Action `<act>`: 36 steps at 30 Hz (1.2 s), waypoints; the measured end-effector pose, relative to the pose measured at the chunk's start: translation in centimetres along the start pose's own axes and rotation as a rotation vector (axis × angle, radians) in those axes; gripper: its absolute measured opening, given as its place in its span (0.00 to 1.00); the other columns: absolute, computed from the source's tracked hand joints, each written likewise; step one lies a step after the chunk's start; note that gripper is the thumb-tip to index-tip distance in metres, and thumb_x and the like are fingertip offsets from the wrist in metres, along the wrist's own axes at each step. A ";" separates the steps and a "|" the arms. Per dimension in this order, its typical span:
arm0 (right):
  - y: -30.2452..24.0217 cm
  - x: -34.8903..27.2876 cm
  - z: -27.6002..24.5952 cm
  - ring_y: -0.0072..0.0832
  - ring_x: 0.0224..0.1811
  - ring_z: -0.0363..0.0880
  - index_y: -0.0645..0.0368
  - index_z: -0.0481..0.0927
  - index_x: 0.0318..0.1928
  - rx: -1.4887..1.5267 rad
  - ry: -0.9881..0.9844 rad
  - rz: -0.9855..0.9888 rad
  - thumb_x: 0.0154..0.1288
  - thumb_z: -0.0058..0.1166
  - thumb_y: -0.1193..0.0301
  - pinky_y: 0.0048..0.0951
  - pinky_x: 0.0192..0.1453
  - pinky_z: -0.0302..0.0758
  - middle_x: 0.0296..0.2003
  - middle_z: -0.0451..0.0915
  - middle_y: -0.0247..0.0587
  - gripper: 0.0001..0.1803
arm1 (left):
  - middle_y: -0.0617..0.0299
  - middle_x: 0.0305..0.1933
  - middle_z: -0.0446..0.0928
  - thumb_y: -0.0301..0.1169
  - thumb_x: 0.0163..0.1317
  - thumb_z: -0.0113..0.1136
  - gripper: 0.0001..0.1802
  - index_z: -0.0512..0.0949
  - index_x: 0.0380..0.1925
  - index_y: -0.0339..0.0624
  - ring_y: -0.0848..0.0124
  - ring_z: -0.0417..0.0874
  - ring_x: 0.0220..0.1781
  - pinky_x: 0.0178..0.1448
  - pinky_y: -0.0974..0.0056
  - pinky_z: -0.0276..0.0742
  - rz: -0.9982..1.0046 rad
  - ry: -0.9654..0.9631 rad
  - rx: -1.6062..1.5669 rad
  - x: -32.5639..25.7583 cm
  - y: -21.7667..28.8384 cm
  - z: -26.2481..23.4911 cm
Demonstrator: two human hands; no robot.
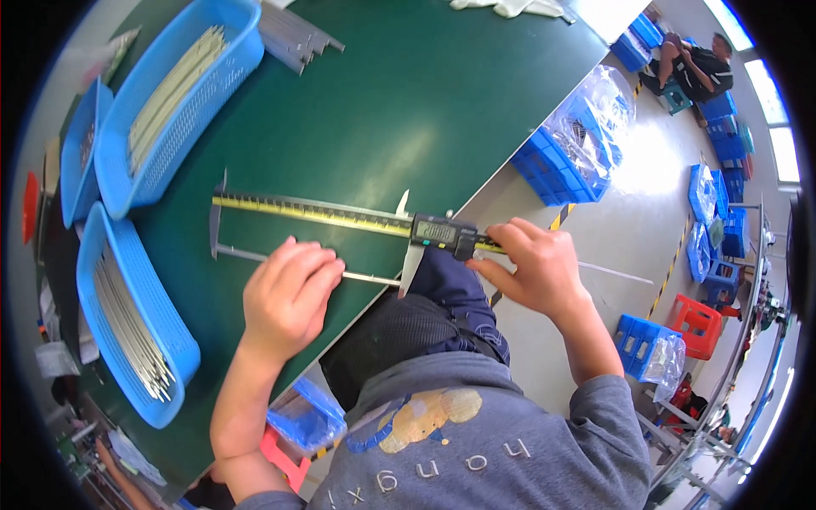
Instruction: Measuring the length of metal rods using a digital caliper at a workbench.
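Observation:
A long digital caliper (323, 212) lies across the near edge of the green table, its jaws opened wide. My right hand (540, 263) is closed round the beam's right end, beside the slider with the small display (438, 231). Between the jaws runs a thin metal rod (370, 278), roughly parallel to the beam. My left hand (293, 293) has its fingers bent over the rod's middle and pinches it, hiding that stretch. The rod's left end is near the fixed jaw (215, 229), and its right end is at the sliding jaw (410, 268); exact contact is too small to judge.
Blue baskets hold pale rods (178, 89) and metal rods (127, 319) on the left. Grey strips (297, 34) and white gloves (510, 7) lie at the table's far side. Blue crates (561, 166) and a red stool (695, 327) stand rightward. Another person (693, 68) sits far right.

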State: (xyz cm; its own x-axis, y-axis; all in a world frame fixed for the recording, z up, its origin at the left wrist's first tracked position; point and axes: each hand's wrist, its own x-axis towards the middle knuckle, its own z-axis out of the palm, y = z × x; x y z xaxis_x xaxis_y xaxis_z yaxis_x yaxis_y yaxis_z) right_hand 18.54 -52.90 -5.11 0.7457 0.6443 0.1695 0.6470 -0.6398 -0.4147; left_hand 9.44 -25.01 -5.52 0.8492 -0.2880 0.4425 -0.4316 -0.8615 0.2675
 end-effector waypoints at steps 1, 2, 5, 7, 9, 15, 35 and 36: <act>0.2 0.4 -0.2 0.37 0.20 0.76 0.56 0.75 0.30 -0.012 0.039 0.006 0.53 0.61 0.55 0.35 0.21 0.70 0.21 0.73 0.38 0.17 | 0.59 0.37 0.78 0.24 0.48 0.62 0.07 0.79 0.30 0.40 0.61 0.80 0.42 0.50 0.56 0.78 0.020 -0.005 0.020 0.2 0.1 0.0; 0.4 0.7 -0.3 0.39 0.20 0.76 0.57 0.74 0.30 -0.015 0.011 -0.037 0.54 0.59 0.56 0.36 0.21 0.70 0.21 0.72 0.39 0.17 | 0.59 0.38 0.79 0.23 0.49 0.61 0.06 0.79 0.30 0.40 0.61 0.81 0.43 0.51 0.55 0.78 0.026 0.001 0.020 0.0 0.1 0.2; 0.9 2.9 -0.3 0.41 0.21 0.76 0.58 0.71 0.28 0.008 -0.020 -0.111 0.56 0.56 0.56 0.40 0.22 0.70 0.21 0.71 0.41 0.18 | 0.54 0.38 0.79 0.21 0.52 0.59 0.09 0.76 0.35 0.39 0.59 0.83 0.39 0.47 0.54 0.81 0.080 0.091 0.093 -0.6 -0.5 -1.0; 1.3 4.8 -0.3 0.42 0.21 0.76 0.58 0.71 0.28 0.013 0.025 -0.127 0.55 0.56 0.55 0.40 0.22 0.70 0.21 0.72 0.40 0.18 | 0.54 0.36 0.79 0.19 0.53 0.58 0.11 0.75 0.37 0.39 0.60 0.83 0.35 0.43 0.57 0.83 0.101 0.165 0.126 0.3 -0.4 -2.8; 2.0 6.2 -0.6 0.39 0.21 0.76 0.57 0.76 0.37 -0.016 -0.054 -0.157 0.53 0.58 0.55 0.37 0.22 0.71 0.22 0.74 0.38 0.19 | 0.54 0.36 0.79 0.18 0.53 0.58 0.11 0.75 0.38 0.39 0.60 0.83 0.35 0.42 0.57 0.83 0.133 0.192 0.153 2.9 -0.1 -3.9; 3.7 8.0 1.4 0.37 0.18 0.76 0.54 0.75 0.35 0.094 -0.009 -0.232 0.52 0.56 0.54 0.37 0.19 0.72 0.19 0.73 0.37 0.18 | 0.57 0.34 0.78 0.23 0.46 0.61 0.17 0.77 0.39 0.38 0.63 0.81 0.33 0.40 0.59 0.82 0.524 0.053 0.219 16.8 0.6 -2.6; 3.5 7.8 2.4 0.27 0.13 0.73 0.59 0.72 0.33 0.177 0.102 -0.307 0.47 0.60 0.60 0.29 0.13 0.67 0.17 0.66 0.32 0.19 | 0.58 0.40 0.77 0.18 0.49 0.52 0.15 0.79 0.37 0.42 0.59 0.79 0.44 0.45 0.58 0.77 0.342 -0.297 0.443 38.6 -11.4 11.7; 3.5 7.8 2.2 0.27 0.13 0.73 0.59 0.72 0.34 0.170 0.108 -0.300 0.48 0.60 0.60 0.29 0.13 0.67 0.17 0.67 0.32 0.19 | 0.58 0.42 0.78 0.19 0.50 0.52 0.15 0.78 0.38 0.41 0.59 0.78 0.46 0.46 0.59 0.77 0.352 -0.218 0.408 38.1 -11.0 11.2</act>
State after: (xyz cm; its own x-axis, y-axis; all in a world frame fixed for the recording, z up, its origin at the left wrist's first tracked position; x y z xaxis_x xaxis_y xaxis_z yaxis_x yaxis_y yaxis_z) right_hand 26.25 -49.22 -7.19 0.5447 0.7392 0.3960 0.8110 -0.3441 -0.4732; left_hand 49.93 -31.17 -1.21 0.7375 -0.6286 0.2469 -0.5839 -0.7772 -0.2346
